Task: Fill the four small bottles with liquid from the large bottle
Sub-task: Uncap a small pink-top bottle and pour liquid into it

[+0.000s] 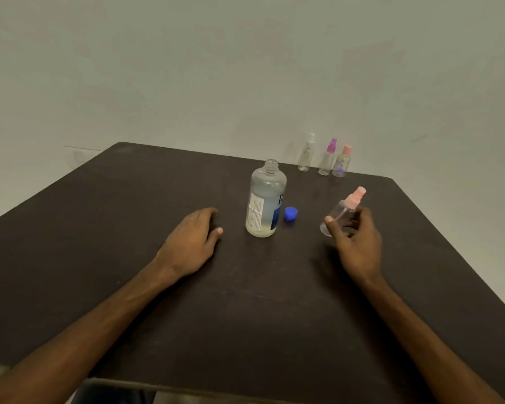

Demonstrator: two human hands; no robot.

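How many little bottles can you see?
4. Three stand in a row at the far edge of the table: a white-capped bottle, a purple-capped bottle and a pink-capped patterned bottle. The right hand holds the fourth, a pink-topped spray bottle. None seems hidden.

Plain indoor room: dark table against pale wall.

dark table | open large bottle upright mid-table | blue cap just beside | three small bottles far edge | left hand resting
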